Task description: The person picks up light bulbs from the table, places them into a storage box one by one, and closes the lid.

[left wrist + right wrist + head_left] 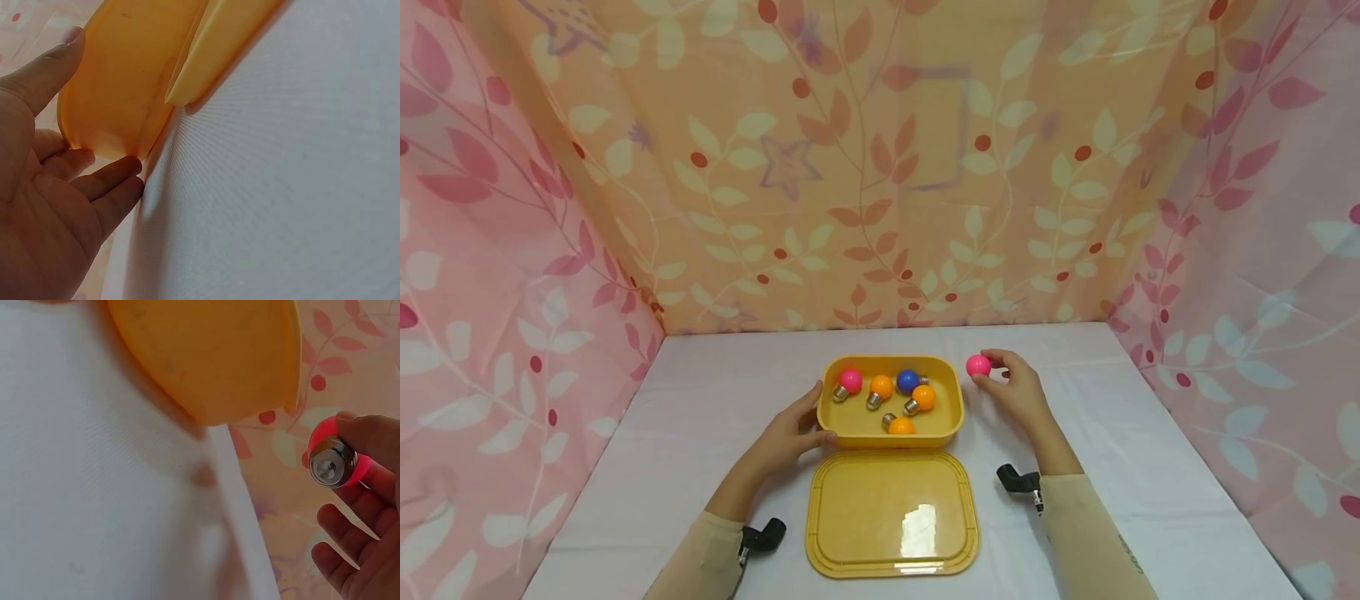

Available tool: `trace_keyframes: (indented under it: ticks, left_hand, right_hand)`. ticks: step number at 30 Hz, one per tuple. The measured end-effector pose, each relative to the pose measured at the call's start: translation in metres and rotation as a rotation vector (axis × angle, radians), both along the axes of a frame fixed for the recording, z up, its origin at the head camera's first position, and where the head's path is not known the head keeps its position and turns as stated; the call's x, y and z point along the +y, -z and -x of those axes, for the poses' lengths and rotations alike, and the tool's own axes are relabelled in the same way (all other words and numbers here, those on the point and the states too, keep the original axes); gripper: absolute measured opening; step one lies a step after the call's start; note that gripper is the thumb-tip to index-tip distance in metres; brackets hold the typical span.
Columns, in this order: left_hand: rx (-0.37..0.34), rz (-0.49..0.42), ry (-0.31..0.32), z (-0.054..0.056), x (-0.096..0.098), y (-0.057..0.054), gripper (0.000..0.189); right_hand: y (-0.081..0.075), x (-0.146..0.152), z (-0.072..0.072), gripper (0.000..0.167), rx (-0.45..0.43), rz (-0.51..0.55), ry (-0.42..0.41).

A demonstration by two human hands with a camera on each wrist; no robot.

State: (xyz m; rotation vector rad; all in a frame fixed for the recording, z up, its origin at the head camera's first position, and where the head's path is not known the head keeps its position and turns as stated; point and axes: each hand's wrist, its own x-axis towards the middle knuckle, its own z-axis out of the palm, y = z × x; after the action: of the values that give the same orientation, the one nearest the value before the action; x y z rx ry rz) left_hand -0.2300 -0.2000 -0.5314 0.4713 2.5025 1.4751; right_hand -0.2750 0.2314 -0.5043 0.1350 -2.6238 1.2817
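Observation:
A small pink light bulb (pixel 978 365) is pinched between the thumb and fingers of my right hand (pixel 1017 392), just off the right end of a yellow plastic box (pixel 891 440). Its metal screw base faces the camera in the right wrist view, beside my right hand (pixel 369 506). My left hand (pixel 788 429) holds the box's left end, thumb at the front corner and fingers farther back. In the box lie a pink bulb (pixel 851 381), a blue bulb (pixel 907 382) and three orange bulbs, one of them an orange bulb (pixel 882 387) near the middle.
A yellow lid (pixel 887 508) lies flat directly in front of the box, on a table with a white cloth (pixel 685 417). Floral curtains (pixel 880 167) enclose the back and both sides. Each forearm wears a black wrist camera mount (pixel 1019 478).

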Motion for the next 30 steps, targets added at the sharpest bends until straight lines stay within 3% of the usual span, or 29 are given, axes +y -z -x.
trace_keyframes:
  ticks: [9, 22, 30]
  left_hand:
    - [-0.014, 0.007, -0.008, -0.001, 0.000, -0.002, 0.100]
    - [-0.021, 0.016, -0.006, -0.002, -0.002, -0.002, 0.102]
    - [-0.037, 0.022, -0.006, -0.002, -0.002, -0.004, 0.104]
  right_hand:
    - [-0.019, -0.011, -0.008, 0.057, 0.004, 0.038, -0.021]
    - [-0.052, -0.028, -0.024, 0.056, 0.086, 0.063, -0.079]
    - [-0.059, -0.042, -0.032, 0.052, 0.117, 0.046, -0.144]
